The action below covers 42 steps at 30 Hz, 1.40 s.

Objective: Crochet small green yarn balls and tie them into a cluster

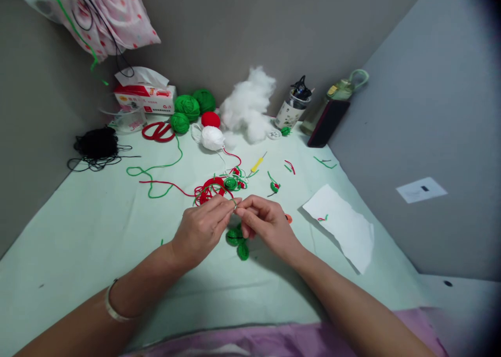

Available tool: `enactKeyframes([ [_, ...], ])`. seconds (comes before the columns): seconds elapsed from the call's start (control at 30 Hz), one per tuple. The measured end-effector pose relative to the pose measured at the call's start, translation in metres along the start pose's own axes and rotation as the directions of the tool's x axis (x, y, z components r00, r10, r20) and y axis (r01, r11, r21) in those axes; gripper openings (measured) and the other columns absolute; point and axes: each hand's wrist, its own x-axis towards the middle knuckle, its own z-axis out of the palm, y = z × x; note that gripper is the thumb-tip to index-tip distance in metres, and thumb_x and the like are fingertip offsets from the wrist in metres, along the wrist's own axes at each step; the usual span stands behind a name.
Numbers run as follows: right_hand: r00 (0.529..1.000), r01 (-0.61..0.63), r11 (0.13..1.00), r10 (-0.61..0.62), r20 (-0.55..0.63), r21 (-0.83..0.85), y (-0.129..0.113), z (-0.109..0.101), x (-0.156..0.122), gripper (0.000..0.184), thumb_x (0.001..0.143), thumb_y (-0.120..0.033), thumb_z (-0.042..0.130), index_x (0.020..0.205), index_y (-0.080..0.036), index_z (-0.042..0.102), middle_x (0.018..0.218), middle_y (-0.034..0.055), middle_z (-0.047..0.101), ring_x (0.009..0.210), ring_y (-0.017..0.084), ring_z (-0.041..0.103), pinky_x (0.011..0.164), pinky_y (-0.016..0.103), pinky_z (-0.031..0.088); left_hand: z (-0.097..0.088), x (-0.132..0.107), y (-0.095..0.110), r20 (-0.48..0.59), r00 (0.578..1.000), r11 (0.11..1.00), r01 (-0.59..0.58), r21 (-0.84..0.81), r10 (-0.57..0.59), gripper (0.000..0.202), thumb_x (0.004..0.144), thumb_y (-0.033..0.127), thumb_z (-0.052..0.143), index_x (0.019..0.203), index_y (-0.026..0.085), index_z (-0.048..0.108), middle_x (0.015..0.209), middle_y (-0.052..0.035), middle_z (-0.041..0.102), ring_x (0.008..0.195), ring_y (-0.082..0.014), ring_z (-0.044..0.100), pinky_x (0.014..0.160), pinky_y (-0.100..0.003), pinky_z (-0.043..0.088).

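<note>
My left hand point(203, 229) and my right hand point(266, 224) meet over the middle of the table, fingertips pinched together. Between them is a thin bit of green yarn point(235, 205), largely hidden by the fingers. Just below the fingers lie small green crocheted pieces point(242, 250), one with a dark line across it. Beyond my left hand, a tangle of red yarn point(203, 194) sits beside a red ring shape and a small green crocheted ball point(230, 183). An orange item point(288, 218) is partly covered by my right hand.
Green yarn balls point(187, 107), a red ball point(210, 119), white yarn point(212, 138) and white stuffing point(250, 106) stand at the back. Red-handled scissors point(158, 131) and black yarn point(96, 143) lie left. A yellow-handled hook point(257, 164), torn paper point(340, 226), bottle point(340, 93) and phone point(327, 123) are right.
</note>
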Motion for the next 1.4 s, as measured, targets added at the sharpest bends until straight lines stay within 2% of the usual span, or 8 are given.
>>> enactKeyframes([
  [0.43, 0.996, -0.087, 0.994, 0.086, 0.015, 0.069, 0.000, 0.000, 0.003, 0.029, 0.087, -0.046, 0.071, 0.083, -0.017, 0.066, 0.049, -0.0034, 0.062, 0.040, 0.008, 0.048, 0.044, 0.022, 0.038, 0.003, -0.002, -0.001, -0.017, 0.999, 0.997, -0.038, 0.061, 0.039, 0.019, 0.100, 0.010, 0.050, 0.101, 0.014, 0.069, 0.086, -0.0050, 0.075, 0.074, -0.0143, 0.071, 0.062, -0.022, 0.053],
  [0.53, 0.996, -0.084, 0.993, 0.083, 0.014, 0.078, 0.002, -0.001, 0.004, 0.029, 0.086, -0.046, 0.071, 0.082, -0.018, 0.066, 0.049, -0.0033, 0.062, 0.040, 0.008, 0.048, 0.044, 0.022, 0.037, 0.006, -0.003, -0.003, -0.025, 0.997, 0.992, -0.063, 0.106, 0.066, 0.019, 0.099, 0.009, 0.051, 0.107, 0.013, 0.068, 0.089, -0.0065, 0.075, 0.075, -0.0159, 0.071, 0.064, -0.025, 0.054],
  [0.63, 0.997, -0.083, 0.994, 0.083, 0.000, 0.078, 0.003, -0.002, 0.006, 0.030, 0.085, -0.047, 0.072, 0.081, -0.018, 0.066, 0.049, -0.0030, 0.062, 0.040, 0.008, 0.047, 0.045, 0.023, 0.035, 0.007, -0.002, -0.003, -0.015, 0.998, 0.989, -0.058, 0.137, 0.060, 0.023, 0.099, 0.010, 0.050, 0.114, 0.012, 0.067, 0.100, -0.0111, 0.074, 0.088, -0.0204, 0.071, 0.074, -0.031, 0.058],
  [0.73, 0.997, -0.075, 0.994, 0.076, -0.001, 0.078, 0.005, -0.005, 0.009, 0.029, 0.085, -0.046, 0.072, 0.080, -0.018, 0.067, 0.047, -0.0039, 0.059, 0.040, 0.008, 0.045, 0.046, 0.024, 0.034, 0.006, 0.001, -0.002, 0.031, 0.999, 0.987, -0.036, 0.157, 0.031, 0.026, 0.098, 0.011, 0.050, 0.119, 0.012, 0.066, 0.122, -0.0169, 0.070, 0.110, -0.0293, 0.067, 0.089, -0.043, 0.057],
  [0.93, 0.997, -0.080, 0.994, 0.081, -0.007, 0.068, 0.009, -0.009, 0.012, 0.030, 0.083, -0.047, 0.074, 0.081, -0.017, 0.068, 0.045, -0.0050, 0.055, 0.041, 0.008, 0.041, 0.046, 0.025, 0.032, 0.005, 0.003, -0.001, 0.092, 0.995, 0.986, -0.041, 0.162, 0.026, 0.034, 0.098, 0.008, 0.046, 0.127, 0.013, 0.062, 0.149, -0.0212, 0.055, 0.144, -0.0370, 0.044, 0.110, -0.059, 0.044],
  [1.07, 0.996, -0.090, 0.993, 0.090, 0.010, 0.079, 0.011, -0.010, 0.013, 0.030, 0.084, -0.047, 0.073, 0.082, -0.017, 0.069, 0.045, -0.0057, 0.054, 0.041, 0.008, 0.040, 0.047, 0.025, 0.029, 0.006, 0.001, 0.000, 0.171, 0.985, 0.985, -0.024, 0.169, -0.006, 0.045, 0.092, 0.001, 0.044, 0.133, 0.013, 0.060, 0.157, -0.0201, 0.046, 0.153, -0.0368, 0.030, 0.120, -0.062, 0.032],
  [1.2, 0.994, -0.111, 0.990, 0.112, -0.011, 0.089, 0.012, -0.011, 0.014, 0.029, 0.082, -0.045, 0.075, 0.081, -0.017, 0.069, 0.043, -0.0066, 0.051, 0.040, 0.007, 0.036, 0.046, 0.024, 0.026, 0.004, 0.002, 0.002, 0.236, 0.971, 0.982, -0.002, 0.187, -0.043, 0.055, 0.084, -0.004, 0.044, 0.135, 0.013, 0.060, 0.161, -0.0191, 0.042, 0.156, -0.0374, 0.024, 0.123, -0.062, 0.027],
  [1.4, 0.992, -0.123, 0.987, 0.123, 0.013, 0.104, 0.010, -0.014, 0.015, 0.031, 0.081, -0.046, 0.075, 0.082, -0.016, 0.069, 0.042, -0.0077, 0.049, 0.040, 0.006, 0.034, 0.045, 0.024, 0.023, 0.000, 0.004, 0.004, 0.290, 0.955, 0.981, -0.001, 0.194, -0.056, 0.049, 0.083, -0.003, 0.046, 0.127, 0.011, 0.063, 0.163, -0.0204, 0.039, 0.157, -0.0383, 0.020, 0.124, -0.064, 0.025],
])
